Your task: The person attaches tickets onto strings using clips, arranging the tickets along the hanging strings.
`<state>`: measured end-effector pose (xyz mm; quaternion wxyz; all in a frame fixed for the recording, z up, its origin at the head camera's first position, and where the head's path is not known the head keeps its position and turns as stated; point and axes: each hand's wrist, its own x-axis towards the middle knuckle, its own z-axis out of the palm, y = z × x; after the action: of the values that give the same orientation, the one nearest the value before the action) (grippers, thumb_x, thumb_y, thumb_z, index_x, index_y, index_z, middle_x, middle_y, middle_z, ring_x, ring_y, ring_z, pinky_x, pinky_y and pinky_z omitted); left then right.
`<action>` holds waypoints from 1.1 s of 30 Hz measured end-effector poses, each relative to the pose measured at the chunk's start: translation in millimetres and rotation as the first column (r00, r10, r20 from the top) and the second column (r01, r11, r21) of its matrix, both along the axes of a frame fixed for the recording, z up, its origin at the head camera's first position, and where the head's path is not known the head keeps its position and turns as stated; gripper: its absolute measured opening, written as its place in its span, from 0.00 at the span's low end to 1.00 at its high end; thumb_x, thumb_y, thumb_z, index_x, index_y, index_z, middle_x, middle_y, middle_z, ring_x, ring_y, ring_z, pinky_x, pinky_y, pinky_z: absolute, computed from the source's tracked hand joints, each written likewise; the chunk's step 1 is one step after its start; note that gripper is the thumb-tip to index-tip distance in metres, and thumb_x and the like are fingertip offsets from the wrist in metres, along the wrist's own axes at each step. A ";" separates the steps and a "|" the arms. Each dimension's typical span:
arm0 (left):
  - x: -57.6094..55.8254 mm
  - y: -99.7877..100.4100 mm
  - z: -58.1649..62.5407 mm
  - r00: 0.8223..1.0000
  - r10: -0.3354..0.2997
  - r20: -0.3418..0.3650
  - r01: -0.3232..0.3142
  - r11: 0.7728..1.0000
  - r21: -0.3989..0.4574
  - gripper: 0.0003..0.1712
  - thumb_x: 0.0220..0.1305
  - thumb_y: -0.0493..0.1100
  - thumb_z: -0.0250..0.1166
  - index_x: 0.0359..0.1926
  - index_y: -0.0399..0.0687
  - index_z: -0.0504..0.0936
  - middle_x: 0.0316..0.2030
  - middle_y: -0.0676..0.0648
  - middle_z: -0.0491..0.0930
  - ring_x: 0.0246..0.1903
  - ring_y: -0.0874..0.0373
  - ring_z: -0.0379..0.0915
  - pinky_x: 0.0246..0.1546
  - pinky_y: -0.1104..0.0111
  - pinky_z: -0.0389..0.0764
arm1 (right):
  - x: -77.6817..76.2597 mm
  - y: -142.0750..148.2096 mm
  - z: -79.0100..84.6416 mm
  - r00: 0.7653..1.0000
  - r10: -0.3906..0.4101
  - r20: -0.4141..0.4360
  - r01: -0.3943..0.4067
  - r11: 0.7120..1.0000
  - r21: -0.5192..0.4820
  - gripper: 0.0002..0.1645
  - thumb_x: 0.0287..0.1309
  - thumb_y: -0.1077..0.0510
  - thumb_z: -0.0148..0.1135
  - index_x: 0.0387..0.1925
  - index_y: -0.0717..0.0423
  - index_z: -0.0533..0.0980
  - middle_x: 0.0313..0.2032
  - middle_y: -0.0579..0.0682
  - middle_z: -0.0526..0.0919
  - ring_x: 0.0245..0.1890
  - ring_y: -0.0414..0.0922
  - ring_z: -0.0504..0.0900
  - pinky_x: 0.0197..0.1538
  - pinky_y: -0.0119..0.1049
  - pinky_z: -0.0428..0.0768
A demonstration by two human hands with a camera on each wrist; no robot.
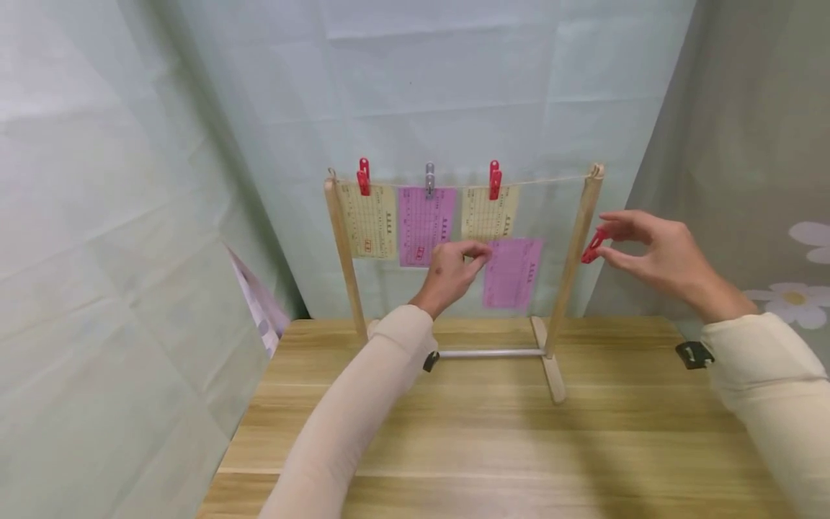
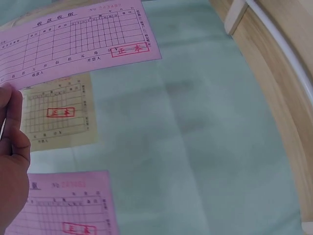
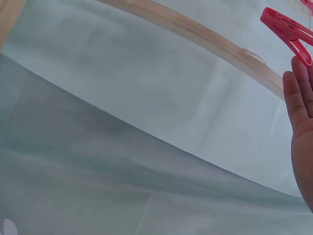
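Observation:
My left hand (image 1: 454, 270) pinches the top corner of a pink receipt slip (image 1: 514, 277), which hangs below the string. In the left wrist view the printed lines and red stamp on this pink slip (image 2: 83, 39) show clearly. To the right of the frame's right post, my right hand (image 1: 661, 249) pinches a red clothespin (image 1: 593, 246) between thumb and fingers. A yellow slip (image 1: 368, 223) under a red clothespin (image 1: 364, 177), a pink slip (image 1: 424, 223) under a grey clothespin (image 1: 430, 180), and another yellow slip (image 1: 486, 215) under a red clothespin (image 1: 495, 180) hang along the string (image 1: 558, 179).
The string runs between two wooden posts, the left post (image 1: 346, 252) and the right post (image 1: 573, 267). A white rod (image 1: 493, 353) joins them low down, above a wood-grain table (image 1: 480, 440). Pale green cloth (image 1: 447, 86) hangs behind, and a flowered cloth (image 1: 791, 295) at right.

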<state>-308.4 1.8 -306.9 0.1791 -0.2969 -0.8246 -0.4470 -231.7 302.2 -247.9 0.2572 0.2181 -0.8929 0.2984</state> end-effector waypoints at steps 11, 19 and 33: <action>-3.5 18.8 22.0 0.999 0.028 0.035 -0.028 0.999 -0.022 0.08 0.67 0.36 0.66 0.45 0.43 0.88 0.43 0.48 0.87 0.44 0.59 0.83 0.44 0.78 0.78 | -6.7 -4.3 27.0 0.999 -0.036 0.013 0.036 0.999 -0.001 0.30 0.56 0.66 0.72 0.61 0.61 0.75 0.50 0.61 0.83 0.42 0.16 0.71 0.46 0.11 0.67; -3.3 32.0 38.3 0.998 0.060 0.009 -0.059 0.997 -0.053 0.09 0.68 0.35 0.65 0.47 0.43 0.87 0.46 0.47 0.87 0.46 0.59 0.83 0.45 0.78 0.79 | -12.2 -11.5 44.6 1.000 -0.019 -0.015 0.019 1.000 0.006 0.29 0.55 0.68 0.72 0.60 0.62 0.76 0.49 0.60 0.84 0.42 0.15 0.71 0.47 0.11 0.68; -1.8 53.6 61.5 0.988 0.154 -0.015 -0.154 0.988 0.003 0.09 0.69 0.35 0.64 0.45 0.42 0.89 0.44 0.46 0.87 0.44 0.58 0.84 0.44 0.75 0.80 | -21.3 -22.3 66.8 0.998 -0.033 -0.055 0.036 0.997 0.067 0.31 0.55 0.67 0.73 0.61 0.60 0.76 0.52 0.58 0.84 0.45 0.14 0.72 0.48 0.13 0.68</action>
<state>-310.2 55.4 -245.4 0.2199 -0.2356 -0.8432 -0.4304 -253.0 279.9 -181.1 0.2789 0.2192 -0.8988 0.2575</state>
